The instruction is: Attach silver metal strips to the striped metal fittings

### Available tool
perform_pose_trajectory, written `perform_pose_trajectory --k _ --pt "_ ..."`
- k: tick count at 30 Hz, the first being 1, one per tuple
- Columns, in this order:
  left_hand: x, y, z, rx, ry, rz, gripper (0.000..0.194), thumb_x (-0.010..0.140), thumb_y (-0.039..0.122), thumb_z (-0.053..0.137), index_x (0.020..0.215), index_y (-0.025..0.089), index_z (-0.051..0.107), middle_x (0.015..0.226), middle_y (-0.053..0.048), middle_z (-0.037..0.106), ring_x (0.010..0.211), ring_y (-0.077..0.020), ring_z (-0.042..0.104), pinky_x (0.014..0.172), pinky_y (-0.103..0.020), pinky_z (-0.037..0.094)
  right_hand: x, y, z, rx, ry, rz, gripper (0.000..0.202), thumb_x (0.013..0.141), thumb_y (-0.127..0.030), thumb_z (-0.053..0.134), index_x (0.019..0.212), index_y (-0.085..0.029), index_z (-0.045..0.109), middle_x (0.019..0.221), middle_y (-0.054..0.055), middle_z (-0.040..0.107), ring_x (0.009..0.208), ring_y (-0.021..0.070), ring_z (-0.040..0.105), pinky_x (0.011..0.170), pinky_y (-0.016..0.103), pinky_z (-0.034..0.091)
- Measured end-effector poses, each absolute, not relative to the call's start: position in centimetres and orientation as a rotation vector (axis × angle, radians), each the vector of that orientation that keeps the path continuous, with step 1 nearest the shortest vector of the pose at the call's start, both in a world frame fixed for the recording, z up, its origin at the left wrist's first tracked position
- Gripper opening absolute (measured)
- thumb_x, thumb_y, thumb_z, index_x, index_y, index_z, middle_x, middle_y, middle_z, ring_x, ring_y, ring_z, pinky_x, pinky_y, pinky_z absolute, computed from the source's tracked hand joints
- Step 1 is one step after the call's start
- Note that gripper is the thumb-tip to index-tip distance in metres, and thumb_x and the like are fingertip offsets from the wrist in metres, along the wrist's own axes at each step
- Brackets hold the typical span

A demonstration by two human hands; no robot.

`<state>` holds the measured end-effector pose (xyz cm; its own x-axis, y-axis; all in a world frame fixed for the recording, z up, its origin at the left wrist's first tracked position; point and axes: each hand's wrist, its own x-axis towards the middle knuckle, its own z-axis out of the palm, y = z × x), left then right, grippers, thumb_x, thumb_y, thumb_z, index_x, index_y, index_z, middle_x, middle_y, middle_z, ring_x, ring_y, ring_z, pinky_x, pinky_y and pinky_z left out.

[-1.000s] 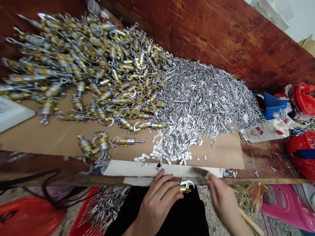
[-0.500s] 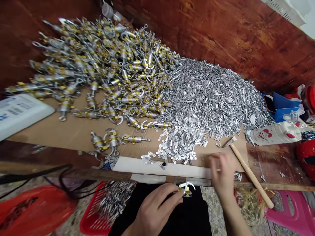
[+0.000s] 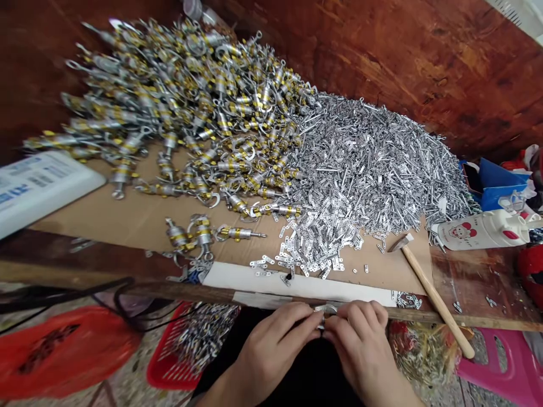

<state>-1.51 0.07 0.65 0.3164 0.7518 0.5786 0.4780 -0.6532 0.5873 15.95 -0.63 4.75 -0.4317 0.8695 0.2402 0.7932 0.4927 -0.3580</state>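
Over the dark lap at the table's front edge, my left hand (image 3: 275,345) is closed on a small hooked metal fitting (image 3: 326,309), most of it hidden by the fingers. Pressed against the fitting's right side are the closed fingers of my right hand (image 3: 360,339). Beyond them lies a large pile of small silver plates and pins (image 3: 360,164). To its left rises a heap of silver and yellow fittings (image 3: 203,102). Several fittings (image 3: 203,234) rest apart on the cardboard (image 3: 139,220).
A hammer (image 3: 436,294) lies slanted over the front edge at the right, near a white bottle (image 3: 479,230). At the left is a white box (image 3: 46,186). Below stand a red basket (image 3: 169,362) and a pink stool (image 3: 496,362).
My right hand has moved left and down from the table's edge to the fitting in my left hand. The camera view has shifted slightly.
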Motion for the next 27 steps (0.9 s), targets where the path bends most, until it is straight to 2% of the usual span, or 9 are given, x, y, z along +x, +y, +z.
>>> perform_pose_trajectory --k 6,14,20,25,27 --pt "-1.0 0.2 1.1 2.043 1.169 1.278 0.014 0.087 0.012 0.049 0.089 0.016 0.062 0.078 -0.002 0.063 0.073 -0.0100 0.062 0.067 -0.017 0.052 17.3 -0.8 4.0 -1.469 -2.202 0.641 0.013 0.088 -0.027 0.048 0.099 -0.023 0.052 0.092 0.003 0.055 0.088 0.0171 0.051 0.073 0.030 0.038" --pt "-0.2 0.0 1.3 1.811 1.217 1.174 0.014 0.084 0.015 0.050 0.079 0.018 0.063 0.069 -0.001 0.061 0.063 -0.0103 0.060 0.058 -0.017 0.050 16.2 -1.3 3.2 -1.437 -2.105 0.204 0.011 0.085 -0.013 0.050 0.086 -0.022 0.057 0.079 0.000 0.058 0.075 0.0143 0.052 0.073 0.033 0.032" --pt "0.1 -0.2 1.4 1.772 1.211 1.114 0.016 0.084 0.016 0.049 0.073 0.018 0.061 0.067 -0.001 0.060 0.061 -0.0101 0.059 0.056 -0.017 0.049 16.3 -1.0 3.4 -1.318 -2.210 0.510 0.016 0.088 -0.010 0.043 0.099 -0.020 0.052 0.080 0.000 0.061 0.075 0.0137 0.052 0.072 0.031 0.034" --pt "0.4 -0.4 1.3 1.795 1.257 1.172 0.014 0.083 0.014 0.049 0.074 0.018 0.060 0.067 0.000 0.059 0.061 -0.0099 0.059 0.057 -0.017 0.048 16.1 -1.2 3.5 -1.362 -2.152 0.548 0.020 0.087 -0.011 0.047 0.105 -0.019 0.051 0.075 0.000 0.060 0.071 0.0142 0.050 0.069 0.030 0.036" --pt "0.3 -0.4 1.4 1.826 1.239 1.166 0.015 0.083 0.014 0.049 0.074 0.018 0.060 0.067 0.000 0.059 0.061 -0.0098 0.059 0.057 -0.017 0.048 16.0 -1.3 3.6 -1.400 -2.129 0.547 0.017 0.086 -0.011 0.048 0.099 -0.020 0.054 0.075 0.000 0.060 0.072 0.0144 0.050 0.069 0.030 0.037"
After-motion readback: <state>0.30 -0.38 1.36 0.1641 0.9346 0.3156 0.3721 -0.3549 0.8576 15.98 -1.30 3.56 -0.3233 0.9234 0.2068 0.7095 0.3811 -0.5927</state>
